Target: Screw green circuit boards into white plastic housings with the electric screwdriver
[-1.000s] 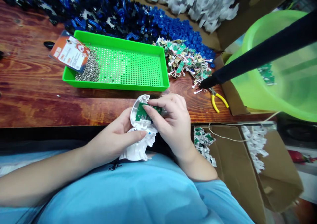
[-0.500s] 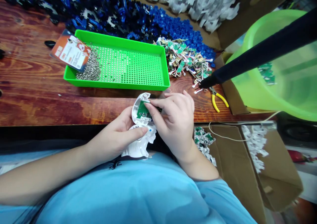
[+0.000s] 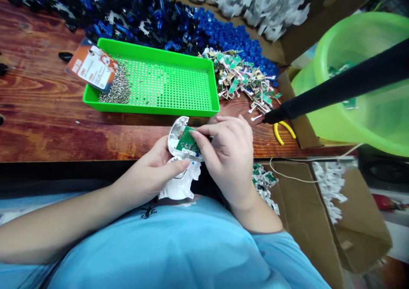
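At the near edge of the surface (image 3: 47,122), over the lap: left hand (image 3: 148,180) wrapped around the lower part of a white plastic housing (image 3: 179,186), thumb laid across its front, holding it firmly. Right hand (image 3: 228,154) set against the upper, open shell of the same housing, index finger and thumb pinching a small green circuit board (image 3: 187,140) that sits tilted inside the shell.

Just beyond the hands: a bright green perforated tray (image 3: 166,86), its rim near the housing. In the tray's left end, a heap of small metal screws (image 3: 116,88), partly covered by an orange and white printed card (image 3: 92,67).

Beyond and to the right of the right hand: a loose pile of small green circuit boards with wires (image 3: 243,78). Right of that hand, yellow-handled pliers (image 3: 283,131) lying on the wood, with a dark rod-like tool (image 3: 335,86) slanting over them from the upper right.

Farther back: a broad heap of blue and black plastic parts (image 3: 143,12); behind it, white plastic parts (image 3: 249,1).

Far right: a translucent lime-green basin (image 3: 361,110), well apart from the hands.

Below the right hand, off the surface's edge: an open cardboard box (image 3: 319,212) holding more boards and white parts, a thin cord across its top.
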`<state>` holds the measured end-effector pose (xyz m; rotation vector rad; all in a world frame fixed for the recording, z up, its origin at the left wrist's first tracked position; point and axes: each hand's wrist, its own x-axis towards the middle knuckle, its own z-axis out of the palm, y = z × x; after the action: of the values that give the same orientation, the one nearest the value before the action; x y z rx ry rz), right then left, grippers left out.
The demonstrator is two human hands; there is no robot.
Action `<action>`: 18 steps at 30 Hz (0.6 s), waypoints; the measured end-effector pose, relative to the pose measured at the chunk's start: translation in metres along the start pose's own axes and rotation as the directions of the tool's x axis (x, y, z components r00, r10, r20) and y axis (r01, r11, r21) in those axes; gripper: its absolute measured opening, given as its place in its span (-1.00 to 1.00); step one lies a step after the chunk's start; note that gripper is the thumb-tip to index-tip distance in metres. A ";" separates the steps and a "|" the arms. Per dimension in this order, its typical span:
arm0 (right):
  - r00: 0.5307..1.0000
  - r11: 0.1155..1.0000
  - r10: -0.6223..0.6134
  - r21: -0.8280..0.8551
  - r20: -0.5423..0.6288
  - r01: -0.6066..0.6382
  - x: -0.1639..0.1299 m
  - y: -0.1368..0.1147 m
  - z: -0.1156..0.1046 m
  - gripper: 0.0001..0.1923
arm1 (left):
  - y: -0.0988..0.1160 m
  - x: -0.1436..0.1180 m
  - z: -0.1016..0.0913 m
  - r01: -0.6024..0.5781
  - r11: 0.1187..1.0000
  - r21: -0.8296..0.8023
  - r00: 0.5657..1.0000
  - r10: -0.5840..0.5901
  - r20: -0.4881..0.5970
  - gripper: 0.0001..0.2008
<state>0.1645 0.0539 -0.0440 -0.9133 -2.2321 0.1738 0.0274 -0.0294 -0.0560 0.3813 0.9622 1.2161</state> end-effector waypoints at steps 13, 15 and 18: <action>1.000 0.999 0.008 0.053 0.022 -0.009 0.003 0.003 0.008 -0.87 | -0.004 -0.005 0.000 -0.069 0.998 -0.009 0.997 0.069 0.045 -0.64; 0.999 0.997 0.024 0.072 0.048 -0.028 0.003 0.002 0.007 -0.86 | -0.005 -0.006 0.000 -0.063 0.998 -0.006 0.997 0.064 0.054 -0.62; 0.994 0.995 0.060 0.074 0.089 -0.066 0.003 0.002 0.006 -0.85 | -0.005 -0.006 0.000 -0.065 0.998 0.010 0.997 0.065 0.040 -0.62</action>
<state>0.1602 0.0578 -0.0471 -0.9513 -2.2601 0.3321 0.0306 -0.0362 -0.0569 0.4470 0.9293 1.2582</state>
